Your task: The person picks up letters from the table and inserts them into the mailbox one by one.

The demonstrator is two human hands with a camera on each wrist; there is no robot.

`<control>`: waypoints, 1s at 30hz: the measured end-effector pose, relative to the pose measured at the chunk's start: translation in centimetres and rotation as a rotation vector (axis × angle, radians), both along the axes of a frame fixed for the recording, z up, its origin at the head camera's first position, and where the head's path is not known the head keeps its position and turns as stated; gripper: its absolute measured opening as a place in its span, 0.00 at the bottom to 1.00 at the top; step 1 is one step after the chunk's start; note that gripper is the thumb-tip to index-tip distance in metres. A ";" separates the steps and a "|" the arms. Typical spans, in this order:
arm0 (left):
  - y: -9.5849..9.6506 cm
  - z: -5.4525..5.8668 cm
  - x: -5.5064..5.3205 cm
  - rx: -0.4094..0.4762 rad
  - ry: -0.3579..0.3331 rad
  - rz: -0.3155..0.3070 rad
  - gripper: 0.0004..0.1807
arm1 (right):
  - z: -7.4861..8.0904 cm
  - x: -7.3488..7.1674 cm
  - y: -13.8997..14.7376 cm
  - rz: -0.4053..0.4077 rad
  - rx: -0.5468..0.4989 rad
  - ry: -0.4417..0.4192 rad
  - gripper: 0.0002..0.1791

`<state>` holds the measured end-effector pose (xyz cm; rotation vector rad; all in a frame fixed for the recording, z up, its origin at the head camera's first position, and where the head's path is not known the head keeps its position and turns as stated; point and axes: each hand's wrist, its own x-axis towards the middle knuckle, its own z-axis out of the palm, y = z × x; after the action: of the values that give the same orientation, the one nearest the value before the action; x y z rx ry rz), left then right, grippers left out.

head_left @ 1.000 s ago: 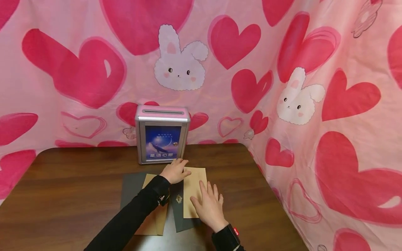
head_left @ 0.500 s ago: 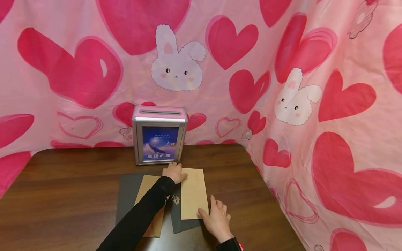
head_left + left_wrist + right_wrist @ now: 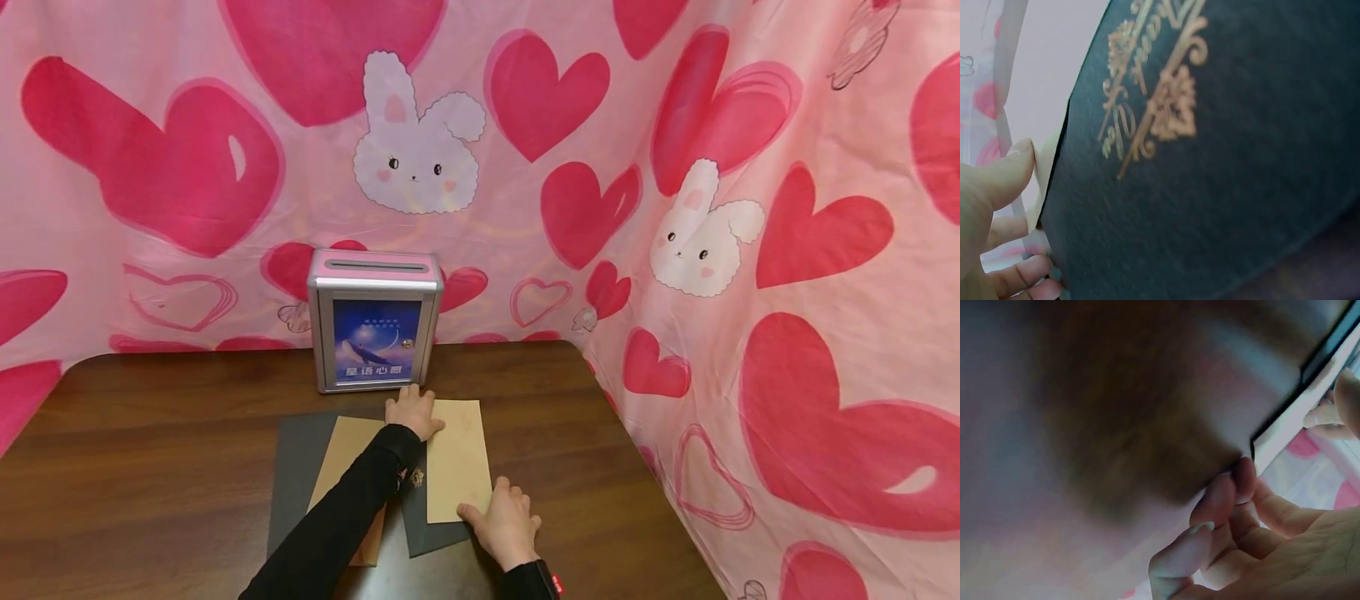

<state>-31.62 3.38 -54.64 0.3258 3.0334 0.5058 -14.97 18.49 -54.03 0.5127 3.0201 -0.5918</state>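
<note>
Paper (image 3: 459, 462) — pale tan, oblong — overlaps a gold-printed dark sheet (image 3: 1229, 169).

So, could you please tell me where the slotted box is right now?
In the head view, the slotted box stands left of centre near the far edge of the table, just beyond the left hand.
</note>
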 end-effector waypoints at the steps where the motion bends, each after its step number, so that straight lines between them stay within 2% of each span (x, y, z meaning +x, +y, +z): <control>1: 0.0 0.0 0.0 0.006 0.003 -0.001 0.33 | -0.1 -0.1 -0.1 0.000 0.000 -0.009 0.39; 8: 0.0 -0.2 -0.2 0.064 -0.019 0.004 0.34 | -0.1 -0.5 -0.1 -0.005 -0.036 -0.074 0.37; 13: -0.3 -0.1 -0.3 0.146 0.042 -0.036 0.22 | 0.3 -0.4 0.0 0.019 -0.059 -0.073 0.37; 15: -0.4 0.1 -0.2 0.219 0.074 -0.065 0.15 | 0.5 -0.4 0.1 0.024 -0.066 -0.055 0.38; 19: -0.8 0.2 0.1 0.415 0.052 -0.140 0.06 | 0.5 -0.1 0.4 0.013 -0.098 -0.010 0.43; 21: -0.9 0.2 0.2 0.485 0.034 -0.162 0.03 | 0.6 -0.1 0.6 0.008 -0.124 0.006 0.46; 26: -1.3 0.5 0.1 0.565 0.022 -0.191 0.03 | 0.8 -0.3 1.0 0.019 -0.189 0.005 0.46; 30: -1.6 1.0 -0.3 0.652 -0.034 -0.205 0.07 | 1.0 -0.6 1.5 0.035 -0.217 -0.006 0.43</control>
<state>-31.89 1.75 -53.60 0.6292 2.6660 1.4460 -15.54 20.04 -53.01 0.4482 2.9032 -0.9001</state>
